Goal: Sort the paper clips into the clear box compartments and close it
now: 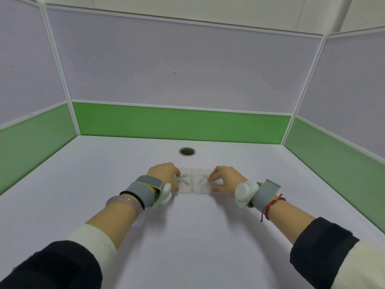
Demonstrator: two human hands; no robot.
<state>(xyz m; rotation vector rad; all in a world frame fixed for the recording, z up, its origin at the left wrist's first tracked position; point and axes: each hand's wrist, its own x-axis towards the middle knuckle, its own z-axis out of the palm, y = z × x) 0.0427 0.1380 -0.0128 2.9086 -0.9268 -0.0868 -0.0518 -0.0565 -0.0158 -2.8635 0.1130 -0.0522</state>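
A clear plastic box point(192, 191) lies open and flat on the white desk, its two halves side by side. Coloured paper clips point(183, 180), green and pink among them, lie in the left half. Silver paper clips point(201, 181) lie in the right half. My left hand point(164, 174) rests at the left half's edge, fingertips touching the clips there. My right hand point(224, 179) sits over the right half, thumb and fingers pinched at the silver clips. Whether a clip is between those fingers is too small to tell.
A round cable hole point(187, 151) sits in the desk point(187, 236) just beyond the box. Green and lilac partition walls point(181, 122) close the desk on three sides. Both wrists wear grey straps with white devices.
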